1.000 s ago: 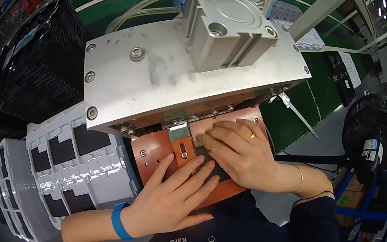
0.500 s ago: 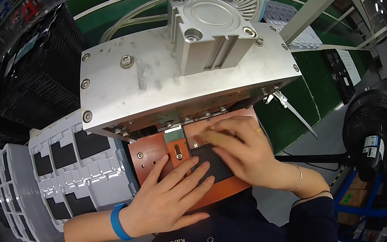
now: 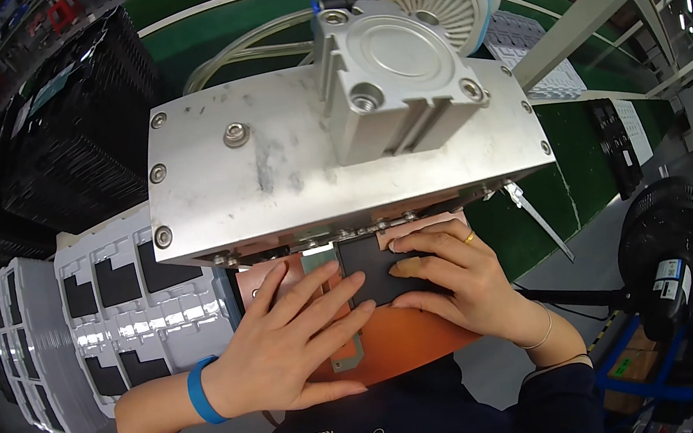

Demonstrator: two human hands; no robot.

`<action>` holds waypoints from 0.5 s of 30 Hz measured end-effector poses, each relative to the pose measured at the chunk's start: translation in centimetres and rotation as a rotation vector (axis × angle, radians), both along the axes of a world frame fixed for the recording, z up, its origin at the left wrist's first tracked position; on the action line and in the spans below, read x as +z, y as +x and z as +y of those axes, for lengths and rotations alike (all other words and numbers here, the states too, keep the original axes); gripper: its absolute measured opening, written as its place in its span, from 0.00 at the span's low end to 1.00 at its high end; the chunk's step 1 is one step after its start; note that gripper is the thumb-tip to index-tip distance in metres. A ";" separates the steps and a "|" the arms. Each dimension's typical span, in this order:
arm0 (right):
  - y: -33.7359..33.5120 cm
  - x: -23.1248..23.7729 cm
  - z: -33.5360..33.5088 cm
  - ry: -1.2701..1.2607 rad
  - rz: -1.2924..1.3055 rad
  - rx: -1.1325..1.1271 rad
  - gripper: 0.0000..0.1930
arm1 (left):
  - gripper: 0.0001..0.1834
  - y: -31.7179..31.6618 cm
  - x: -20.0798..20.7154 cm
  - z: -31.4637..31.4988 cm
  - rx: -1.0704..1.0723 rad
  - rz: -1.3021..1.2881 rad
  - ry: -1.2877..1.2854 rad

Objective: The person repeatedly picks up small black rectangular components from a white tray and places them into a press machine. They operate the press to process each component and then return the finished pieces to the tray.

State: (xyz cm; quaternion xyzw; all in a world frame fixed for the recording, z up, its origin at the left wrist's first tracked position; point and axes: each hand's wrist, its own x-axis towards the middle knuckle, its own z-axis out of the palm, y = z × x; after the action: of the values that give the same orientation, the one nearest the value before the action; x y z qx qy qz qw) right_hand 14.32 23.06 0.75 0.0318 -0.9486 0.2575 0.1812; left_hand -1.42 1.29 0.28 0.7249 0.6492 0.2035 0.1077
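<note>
A thin dark grey-black sheet lies on the orange plate of a metal press, its far edge close under the press body. My left hand is spread flat over the plate's left part, with fingertips at the sheet's left edge. My right hand has its bent fingers and thumb on the sheet's right edge, holding it there. Between the left fingers a narrow strip shows in part. A small orange metal-ended bar sits beneath that hand, mostly covered.
The silver press body with a square cylinder rises just beyond my hands. White trays holding dark sheets stand at left, before stacked black trays. Calipers lie on the green table at right, near a black fan.
The dark sheet now lies farther in, toward the press body. My right hand has come off the far side to the sheet's right edge. My left hand stays nearly in place.
</note>
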 end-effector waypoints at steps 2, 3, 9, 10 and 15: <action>-0.3 0.0 0.2 -0.017 -0.005 0.004 0.17 | 0.40 -0.2 -0.2 0.2 0.008 -0.006 0.001; -0.2 -0.1 0.2 -0.024 -0.008 0.001 0.17 | 0.39 -0.2 -0.2 0.2 0.010 -0.015 -0.004; -0.3 -0.2 0.1 -0.033 -0.008 0.006 0.16 | 0.36 0.0 -0.1 0.2 0.021 -0.011 -0.024; -0.3 -0.2 0.1 -0.036 -0.008 0.010 0.16 | 0.36 0.0 -0.1 0.2 0.021 -0.015 -0.028; 0.0 -0.2 0.1 -0.040 -0.037 -0.004 0.15 | 0.36 -0.1 -0.2 0.3 0.016 -0.009 -0.006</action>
State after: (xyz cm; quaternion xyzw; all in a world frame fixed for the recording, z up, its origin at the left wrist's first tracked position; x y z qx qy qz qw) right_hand 14.29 23.15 0.59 0.0216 -0.9464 0.2768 0.1648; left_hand -1.53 1.54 0.10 0.7184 0.6551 0.2059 0.1112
